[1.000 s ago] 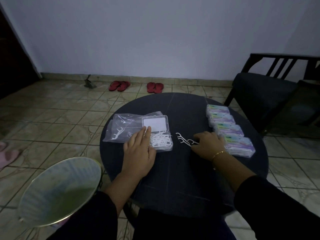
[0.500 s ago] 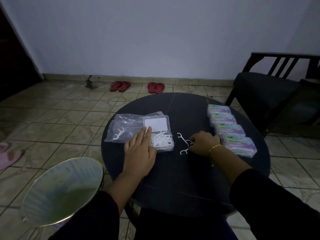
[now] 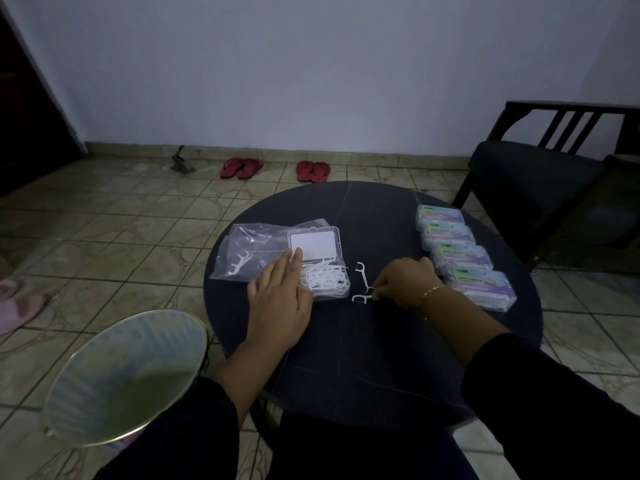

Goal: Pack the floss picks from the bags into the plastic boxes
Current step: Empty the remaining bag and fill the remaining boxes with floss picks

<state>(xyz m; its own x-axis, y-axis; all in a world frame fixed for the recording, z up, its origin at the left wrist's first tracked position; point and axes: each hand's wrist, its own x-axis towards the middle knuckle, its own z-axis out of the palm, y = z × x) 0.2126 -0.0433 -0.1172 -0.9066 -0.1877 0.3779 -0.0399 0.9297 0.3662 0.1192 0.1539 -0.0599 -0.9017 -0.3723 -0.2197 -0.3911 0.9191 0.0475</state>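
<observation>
Two hands are on the round table. Left hand lies flat, fingers straight, beside the open box of picks. Right hand pinches loose floss picks. Bags sit left; four closed boxes sit right.

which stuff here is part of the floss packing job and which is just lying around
Job: open box, bags, loose picks, four closed boxes, left hand on the open box, right hand pinching a pick.

Lying about: bin, red sandals, chair, pink slipper.
</observation>
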